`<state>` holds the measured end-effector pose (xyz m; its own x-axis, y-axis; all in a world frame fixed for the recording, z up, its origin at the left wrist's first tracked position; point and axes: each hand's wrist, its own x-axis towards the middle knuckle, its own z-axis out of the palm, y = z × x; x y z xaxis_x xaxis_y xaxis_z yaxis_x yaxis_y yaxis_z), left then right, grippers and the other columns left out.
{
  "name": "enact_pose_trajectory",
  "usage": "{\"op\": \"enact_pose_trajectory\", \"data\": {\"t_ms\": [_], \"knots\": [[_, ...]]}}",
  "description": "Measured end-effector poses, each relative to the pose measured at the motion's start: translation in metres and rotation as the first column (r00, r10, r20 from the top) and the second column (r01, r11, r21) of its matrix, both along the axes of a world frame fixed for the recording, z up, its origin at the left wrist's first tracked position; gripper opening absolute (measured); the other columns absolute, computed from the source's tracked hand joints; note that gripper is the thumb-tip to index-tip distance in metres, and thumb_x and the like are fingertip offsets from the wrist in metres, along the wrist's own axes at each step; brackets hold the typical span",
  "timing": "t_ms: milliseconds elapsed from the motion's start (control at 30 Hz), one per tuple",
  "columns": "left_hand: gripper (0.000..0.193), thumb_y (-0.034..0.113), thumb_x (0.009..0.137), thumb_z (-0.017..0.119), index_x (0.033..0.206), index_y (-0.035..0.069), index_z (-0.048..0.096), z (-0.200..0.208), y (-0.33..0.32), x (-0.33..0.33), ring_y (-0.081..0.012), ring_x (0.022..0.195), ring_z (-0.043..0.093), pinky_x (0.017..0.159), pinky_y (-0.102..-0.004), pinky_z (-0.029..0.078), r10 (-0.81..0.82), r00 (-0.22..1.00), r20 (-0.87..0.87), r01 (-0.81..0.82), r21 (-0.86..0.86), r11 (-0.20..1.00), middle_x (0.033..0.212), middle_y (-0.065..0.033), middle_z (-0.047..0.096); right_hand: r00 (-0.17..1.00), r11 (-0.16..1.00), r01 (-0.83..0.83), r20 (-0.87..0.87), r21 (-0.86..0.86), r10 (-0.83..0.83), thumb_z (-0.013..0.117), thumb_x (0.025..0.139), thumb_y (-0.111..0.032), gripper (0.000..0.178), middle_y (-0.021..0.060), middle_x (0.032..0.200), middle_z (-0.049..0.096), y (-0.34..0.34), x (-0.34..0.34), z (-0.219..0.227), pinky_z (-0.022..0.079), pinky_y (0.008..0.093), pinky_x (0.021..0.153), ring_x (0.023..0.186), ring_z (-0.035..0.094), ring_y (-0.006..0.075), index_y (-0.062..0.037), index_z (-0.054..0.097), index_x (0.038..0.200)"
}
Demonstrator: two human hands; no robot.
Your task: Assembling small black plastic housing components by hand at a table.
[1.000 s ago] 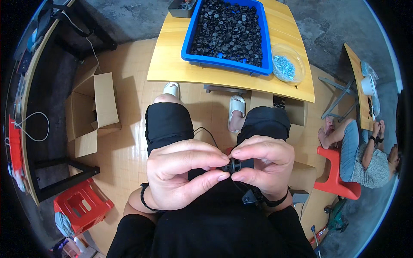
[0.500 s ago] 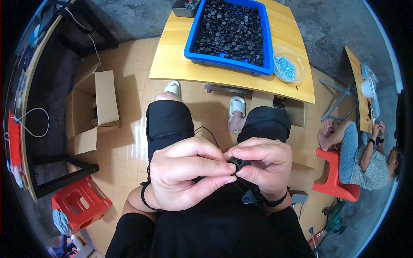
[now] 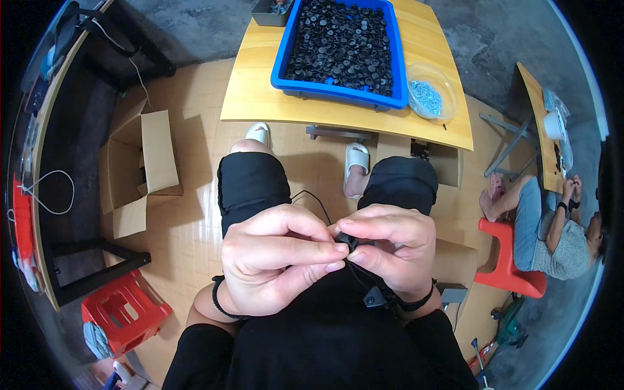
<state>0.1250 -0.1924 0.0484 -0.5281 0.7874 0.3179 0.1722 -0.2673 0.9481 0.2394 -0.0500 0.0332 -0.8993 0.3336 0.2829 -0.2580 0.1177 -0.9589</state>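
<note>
Above my lap, my right hand [image 3: 400, 246] pinches a small black plastic part [image 3: 353, 242] between thumb and fingers. Close against it is my left hand [image 3: 276, 257], its thumb and fingertips pressed together at the part's near left side. Whatever lies between the left fingertips, if anything, is too small to make out. A thin black cable runs behind both hands, and a small dark box-shaped device [image 3: 373, 298] hangs on a cable below the right hand.
Ahead, a yellow wooden table [image 3: 260, 97] bears a blue tray [image 3: 338, 94] of black round parts and a clear bowl [image 3: 453, 97] of small bluish metal pieces. An open carton [image 3: 160, 153] and red stool [image 3: 123, 312] stand left. Another person [image 3: 552, 240] sits at right.
Both hands keep their pinch around the black part, with only a slight shift of the fingers. The whole view has moved a little.
</note>
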Motion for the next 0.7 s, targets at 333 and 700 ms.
{"op": "enact_pose_trajectory", "data": {"t_ms": [333,700], "knots": [[0.048,0.007,0.073,0.071,0.116,-0.005,0.053,-0.012,0.007,-0.004,-0.0210,0.093,0.053,0.080,-0.0289,0.042,-0.089,0.992,0.088,0.086,0.038,0.996,0.110,-0.0194,0.055,0.999,0.998,-0.051,0.008,0.021,0.051,0.067,0.075,-0.003,0.029,0.0126,0.092,0.066,0.002,0.000,0.003,0.051,0.0277,0.070,0.081,0.065,0.0222,-0.0013,0.064,0.104],[0.041,0.010,0.077,0.067,0.113,-0.006,0.055,-0.017,0.008,0.000,-0.0171,0.063,0.056,0.060,-0.0233,0.047,-0.042,0.976,-0.212,0.039,-0.016,0.999,0.107,-0.0190,0.061,0.997,0.996,-0.039,0.075,0.082,0.033,0.063,0.079,-0.006,0.021,0.0118,0.090,0.066,0.005,0.000,0.005,0.051,0.0287,0.071,0.081,0.065,0.0233,-0.0016,0.064,0.100]]}}
